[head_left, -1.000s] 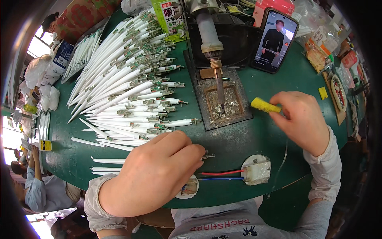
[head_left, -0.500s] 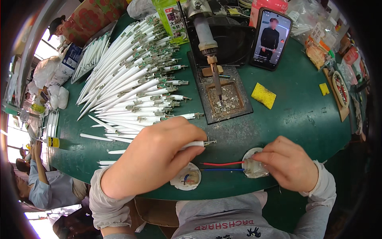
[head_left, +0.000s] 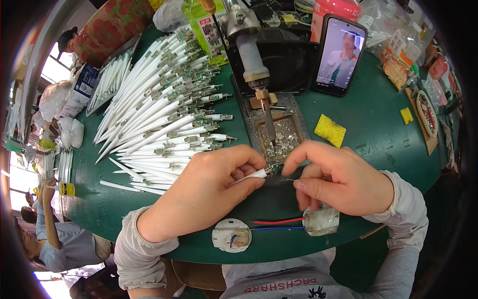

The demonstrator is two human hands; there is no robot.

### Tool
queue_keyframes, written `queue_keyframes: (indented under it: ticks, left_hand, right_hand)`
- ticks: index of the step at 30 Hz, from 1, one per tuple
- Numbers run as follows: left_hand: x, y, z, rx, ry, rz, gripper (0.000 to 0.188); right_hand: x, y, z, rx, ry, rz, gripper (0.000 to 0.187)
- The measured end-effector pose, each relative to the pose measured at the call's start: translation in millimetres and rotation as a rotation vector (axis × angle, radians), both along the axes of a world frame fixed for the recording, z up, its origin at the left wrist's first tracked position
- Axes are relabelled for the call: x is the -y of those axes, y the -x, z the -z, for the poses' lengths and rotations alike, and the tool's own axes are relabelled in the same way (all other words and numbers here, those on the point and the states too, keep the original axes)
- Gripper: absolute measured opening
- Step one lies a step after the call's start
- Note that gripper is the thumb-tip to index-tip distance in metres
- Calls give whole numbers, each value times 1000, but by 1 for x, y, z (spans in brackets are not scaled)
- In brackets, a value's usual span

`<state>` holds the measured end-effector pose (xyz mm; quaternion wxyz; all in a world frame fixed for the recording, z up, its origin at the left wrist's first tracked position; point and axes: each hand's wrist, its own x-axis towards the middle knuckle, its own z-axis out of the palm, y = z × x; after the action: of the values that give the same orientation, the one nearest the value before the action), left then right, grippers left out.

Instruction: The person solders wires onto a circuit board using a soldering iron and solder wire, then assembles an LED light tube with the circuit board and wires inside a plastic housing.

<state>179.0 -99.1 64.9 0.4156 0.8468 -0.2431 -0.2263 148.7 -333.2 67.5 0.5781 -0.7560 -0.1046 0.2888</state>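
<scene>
My left hand (head_left: 204, 187) grips a white pen-shaped stick (head_left: 259, 174), its green circuit-board end (head_left: 272, 170) pointing right. That end lies just below the soldering iron (head_left: 269, 124), which hangs tip down on its stand. Close to the board end is my right hand (head_left: 338, 177), fingers curled, with a thin wire (head_left: 289, 179) poking out by the thumb tip. In front of the hands, a white round disc (head_left: 231, 236) lies left and another disc under clear tape (head_left: 321, 223) lies right. A red wire (head_left: 279, 221) and a blue wire (head_left: 279, 228) run between them.
Many white sticks (head_left: 149, 104) lie fanned out at left, board ends to the right. The stand's solder-littered tray (head_left: 286, 132) sits below the iron. A yellow sponge (head_left: 329, 130) and a propped phone (head_left: 340, 55) are behind my right hand. Co-workers (head_left: 64, 236) are at far left.
My right hand has left the taped disc and moved up and left to the stick's board end. The left hand's stick has risen slightly toward the iron. The phone picture differs.
</scene>
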Motion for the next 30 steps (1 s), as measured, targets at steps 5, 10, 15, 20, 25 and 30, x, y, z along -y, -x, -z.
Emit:
queue_keyframes:
  ticks: [5, 10, 15, 20, 25, 30]
  left_hand:
    - [1, -7, 6, -292, 129, -89, 21]
    - [4, -6, 8, -366, 179, -110, 22]
    - [3, -5, 10, -386, 229, -123, 21]
    - [3, -6, 8, -398, 236, -148, 20]
    - [3, -7, 11, -384, 267, -140, 20]
    - [3, -5, 12, -379, 261, -147, 20]
  right_hand:
    - [-5, -12, 12, -115, -112, 69, 11]
    - [-8, -11, 22, 7, -115, 133, 11]
    - [-5, -14, 23, 50, -64, 88, 10]
    - [-6, -14, 24, 47, -91, 111, 11]
    - [-8, -13, 26, 77, -108, 143, 12]
    - [-8, -13, 26, 156, -65, 102, 12]
